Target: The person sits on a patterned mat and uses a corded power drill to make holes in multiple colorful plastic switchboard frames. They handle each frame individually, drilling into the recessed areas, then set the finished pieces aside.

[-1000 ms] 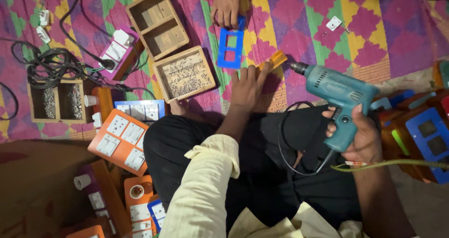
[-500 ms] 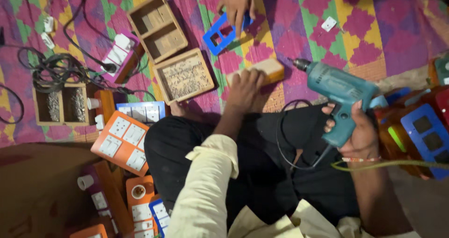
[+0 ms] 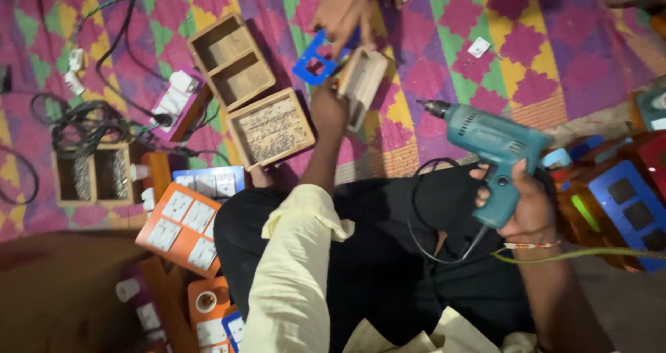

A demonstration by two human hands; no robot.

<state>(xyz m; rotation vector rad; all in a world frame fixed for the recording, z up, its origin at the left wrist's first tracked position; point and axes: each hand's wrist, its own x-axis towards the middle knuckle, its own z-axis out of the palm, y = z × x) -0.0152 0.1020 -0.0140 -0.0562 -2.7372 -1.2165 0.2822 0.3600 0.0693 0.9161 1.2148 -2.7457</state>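
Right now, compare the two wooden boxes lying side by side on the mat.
The upper wooden box is split by a divider and bare inside; the lower wooden box is one undivided compartment filled with small dark screws. Both are open-topped, light brown, and tilted alike on the patterned mat.

Setting: informal floor workshop for assembling electrical switch boards. Landmark: patterned pink, yellow and green floor mat point(image 3: 444, 40). Upon it: wooden tray of screws point(image 3: 270, 129), empty two-compartment wooden box point(image 3: 231, 61), coiled black cables point(image 3: 83, 124). At its near edge: orange switch plates point(image 3: 182, 227), blue electric drill point(image 3: 494, 152), blue-faced boards point(image 3: 628, 204). Worker seated on the floor.
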